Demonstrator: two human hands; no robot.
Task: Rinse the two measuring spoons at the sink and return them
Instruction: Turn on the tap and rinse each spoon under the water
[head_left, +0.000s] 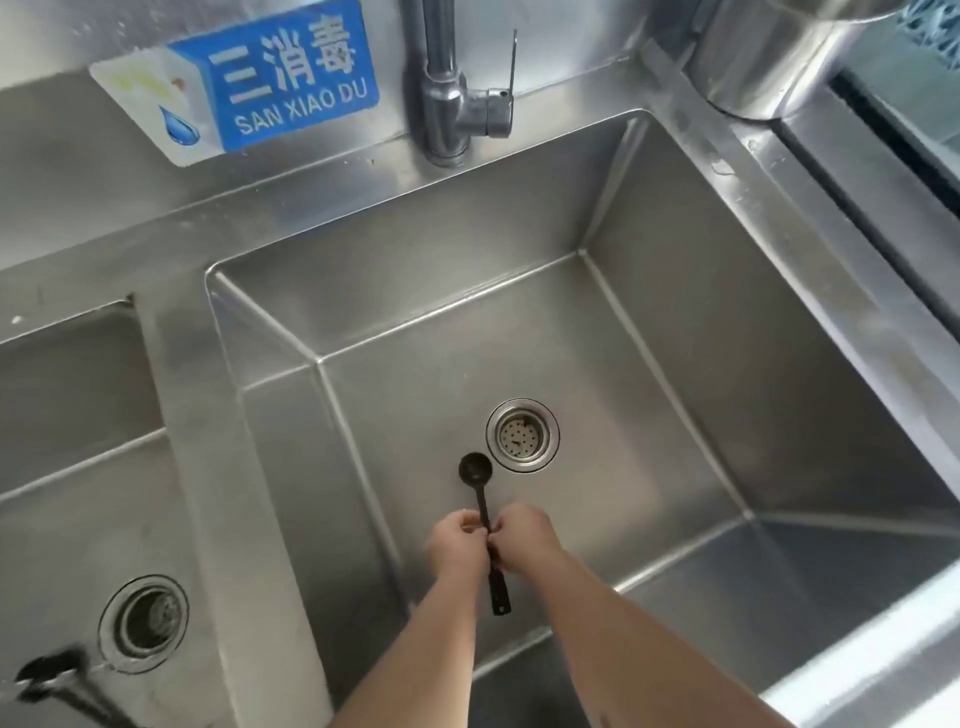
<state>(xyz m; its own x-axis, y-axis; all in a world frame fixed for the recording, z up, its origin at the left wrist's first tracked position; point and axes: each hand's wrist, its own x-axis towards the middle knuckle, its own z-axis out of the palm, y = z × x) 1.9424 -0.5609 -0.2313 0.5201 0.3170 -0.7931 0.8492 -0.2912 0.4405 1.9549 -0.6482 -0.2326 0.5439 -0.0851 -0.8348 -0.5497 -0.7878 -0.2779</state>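
Note:
A black measuring spoon with a long handle is held low over the floor of the right sink basin, its bowl pointing away from me, close to the drain. My left hand and my right hand both pinch the handle at its middle, from either side. The handle's end sticks out toward me below the hands. Whether a second spoon lies against this one I cannot tell. The faucet stands behind the basin; no water shows.
A second basin with its own drain lies to the left, with a blurred black object at its near corner. A blue sign is stuck on the backsplash. A large steel pot stands at the back right.

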